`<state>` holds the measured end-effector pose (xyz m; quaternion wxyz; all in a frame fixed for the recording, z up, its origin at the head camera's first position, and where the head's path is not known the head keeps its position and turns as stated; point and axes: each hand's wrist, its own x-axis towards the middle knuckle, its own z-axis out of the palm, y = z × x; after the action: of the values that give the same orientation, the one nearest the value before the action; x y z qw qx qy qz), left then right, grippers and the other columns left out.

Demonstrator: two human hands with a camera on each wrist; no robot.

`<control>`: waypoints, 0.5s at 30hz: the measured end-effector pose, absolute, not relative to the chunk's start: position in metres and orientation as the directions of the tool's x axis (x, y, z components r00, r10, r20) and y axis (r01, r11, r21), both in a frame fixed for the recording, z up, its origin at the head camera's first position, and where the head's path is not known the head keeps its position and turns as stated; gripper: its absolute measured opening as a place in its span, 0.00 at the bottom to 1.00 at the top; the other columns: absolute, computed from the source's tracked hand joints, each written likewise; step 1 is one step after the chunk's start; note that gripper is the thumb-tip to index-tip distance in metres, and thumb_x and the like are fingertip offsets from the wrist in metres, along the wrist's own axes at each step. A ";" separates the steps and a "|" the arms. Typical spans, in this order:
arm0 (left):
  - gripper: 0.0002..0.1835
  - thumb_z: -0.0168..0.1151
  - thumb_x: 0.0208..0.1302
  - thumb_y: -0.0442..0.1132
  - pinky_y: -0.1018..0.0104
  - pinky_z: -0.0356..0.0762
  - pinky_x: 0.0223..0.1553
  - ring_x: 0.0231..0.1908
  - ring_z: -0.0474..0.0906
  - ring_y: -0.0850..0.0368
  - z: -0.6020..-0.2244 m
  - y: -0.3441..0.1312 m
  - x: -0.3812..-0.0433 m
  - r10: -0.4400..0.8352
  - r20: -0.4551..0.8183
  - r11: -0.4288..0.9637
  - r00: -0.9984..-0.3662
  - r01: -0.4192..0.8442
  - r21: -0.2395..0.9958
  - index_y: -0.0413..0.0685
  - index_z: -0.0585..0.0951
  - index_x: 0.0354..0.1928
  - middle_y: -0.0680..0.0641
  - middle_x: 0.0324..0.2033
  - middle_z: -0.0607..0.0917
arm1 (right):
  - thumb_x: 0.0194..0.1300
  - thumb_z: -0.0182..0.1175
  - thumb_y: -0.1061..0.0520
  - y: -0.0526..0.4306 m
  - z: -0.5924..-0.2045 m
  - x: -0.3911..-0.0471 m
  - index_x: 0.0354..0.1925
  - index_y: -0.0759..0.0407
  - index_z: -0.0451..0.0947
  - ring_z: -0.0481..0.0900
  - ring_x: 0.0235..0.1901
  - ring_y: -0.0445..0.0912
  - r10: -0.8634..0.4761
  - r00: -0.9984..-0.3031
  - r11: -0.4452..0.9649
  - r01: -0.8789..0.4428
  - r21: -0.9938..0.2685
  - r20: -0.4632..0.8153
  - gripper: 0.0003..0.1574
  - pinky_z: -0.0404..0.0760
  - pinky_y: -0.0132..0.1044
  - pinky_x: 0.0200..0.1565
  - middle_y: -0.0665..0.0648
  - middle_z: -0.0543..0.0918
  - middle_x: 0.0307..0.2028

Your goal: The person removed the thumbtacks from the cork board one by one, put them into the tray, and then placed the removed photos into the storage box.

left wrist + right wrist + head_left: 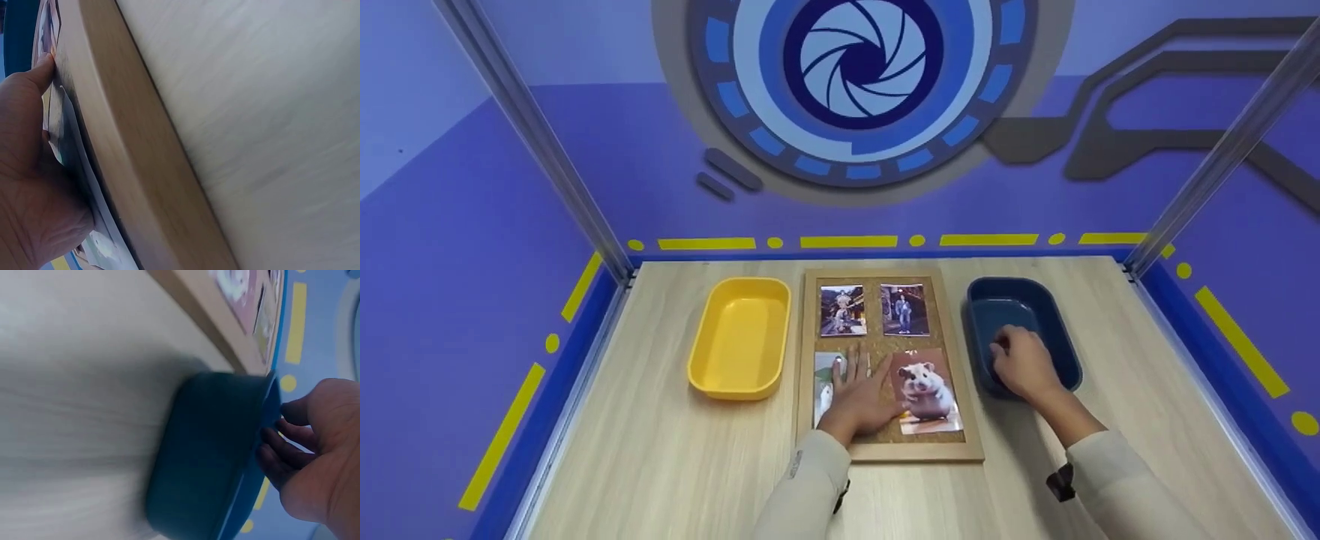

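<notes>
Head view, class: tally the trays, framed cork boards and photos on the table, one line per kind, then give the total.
Trays: 2, the yellow tray and the dark blue tray
Framed cork board: 1
Photos: 4, upper left photo, upper right photo, hamster photo, and lower left photo, partly hidden by the left hand
Total: 7

The desk point(622, 450) in front of me is pale wood with a soft grain. On it, a wood-framed corkboard point(915, 452) lies flat in the middle, a yellow tray point(742, 337) sitting to its left and a dark blue tray point(1009, 309) to its right, just beside it.
</notes>
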<state>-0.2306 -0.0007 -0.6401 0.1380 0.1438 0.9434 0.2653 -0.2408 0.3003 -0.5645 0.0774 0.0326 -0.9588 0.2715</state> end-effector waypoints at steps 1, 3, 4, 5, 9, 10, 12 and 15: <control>0.54 0.62 0.65 0.72 0.32 0.18 0.82 0.86 0.22 0.38 -0.640 -0.001 -0.230 0.345 -0.187 0.818 -0.920 0.197 0.540 0.65 0.51 0.87 0.38 0.86 0.31 | 0.73 0.62 0.63 0.297 -0.563 -0.240 0.46 0.69 0.83 0.84 0.45 0.64 -0.017 -0.983 0.846 -0.112 -0.521 0.183 0.09 0.82 0.63 0.50 0.69 0.87 0.41; 0.55 0.61 0.65 0.73 0.32 0.18 0.82 0.86 0.22 0.39 -0.640 -0.001 -0.231 0.347 -0.200 0.821 -0.916 0.193 0.537 0.66 0.50 0.87 0.39 0.86 0.30 | 0.73 0.62 0.63 0.289 -0.560 -0.238 0.46 0.69 0.83 0.82 0.45 0.63 -0.015 -0.976 0.834 -0.131 -0.535 0.215 0.09 0.81 0.62 0.50 0.69 0.87 0.41; 0.55 0.61 0.65 0.73 0.32 0.18 0.82 0.86 0.21 0.39 -0.640 -0.001 -0.231 0.347 -0.204 0.820 -0.915 0.191 0.539 0.66 0.50 0.87 0.39 0.86 0.30 | 0.73 0.63 0.63 0.286 -0.559 -0.237 0.46 0.69 0.83 0.82 0.45 0.62 -0.014 -0.974 0.827 -0.138 -0.544 0.227 0.09 0.81 0.61 0.50 0.69 0.86 0.41; 0.55 0.61 0.65 0.73 0.32 0.17 0.82 0.86 0.21 0.39 -0.640 -0.001 -0.231 0.347 -0.206 0.820 -0.915 0.189 0.540 0.66 0.50 0.87 0.39 0.86 0.30 | 0.73 0.63 0.62 0.282 -0.558 -0.236 0.46 0.69 0.83 0.81 0.45 0.62 -0.014 -0.971 0.821 -0.146 -0.551 0.238 0.09 0.81 0.61 0.50 0.69 0.86 0.42; 0.55 0.62 0.65 0.72 0.32 0.18 0.82 0.86 0.22 0.38 -0.637 -0.001 -0.233 0.345 -0.192 0.812 -0.919 0.190 0.552 0.65 0.50 0.87 0.38 0.86 0.33 | 0.74 0.64 0.60 0.267 -0.553 -0.233 0.47 0.67 0.83 0.81 0.47 0.61 -0.031 -0.963 0.809 -0.181 -0.560 0.267 0.10 0.81 0.60 0.52 0.67 0.86 0.43; 0.55 0.61 0.65 0.72 0.32 0.18 0.82 0.86 0.23 0.38 -0.636 -0.001 -0.233 0.347 -0.188 0.810 -0.919 0.193 0.554 0.64 0.50 0.87 0.38 0.86 0.33 | 0.74 0.64 0.60 0.264 -0.553 -0.233 0.47 0.67 0.83 0.81 0.47 0.61 -0.037 -0.962 0.812 -0.187 -0.553 0.272 0.10 0.81 0.60 0.52 0.67 0.86 0.43; 0.55 0.61 0.65 0.72 0.31 0.18 0.82 0.86 0.23 0.37 -0.636 -0.001 -0.233 0.351 -0.186 0.810 -0.917 0.198 0.552 0.64 0.50 0.87 0.38 0.86 0.33 | 0.74 0.64 0.59 0.257 -0.554 -0.230 0.47 0.66 0.84 0.80 0.47 0.59 -0.056 -0.958 0.823 -0.204 -0.531 0.282 0.10 0.82 0.59 0.52 0.65 0.86 0.43; 0.54 0.62 0.66 0.71 0.30 0.20 0.82 0.86 0.25 0.37 -0.636 -0.002 -0.232 0.356 -0.181 0.813 -0.917 0.208 0.544 0.63 0.52 0.87 0.37 0.87 0.34 | 0.72 0.66 0.60 0.247 -0.561 -0.226 0.45 0.66 0.84 0.81 0.46 0.60 -0.100 -0.943 0.836 -0.252 -0.488 0.317 0.09 0.82 0.58 0.51 0.64 0.86 0.41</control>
<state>-0.2317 -0.0023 -0.6361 0.1385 0.1496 0.9419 0.2670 -0.2262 0.2466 -0.5605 0.1408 0.0929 -0.9476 0.2712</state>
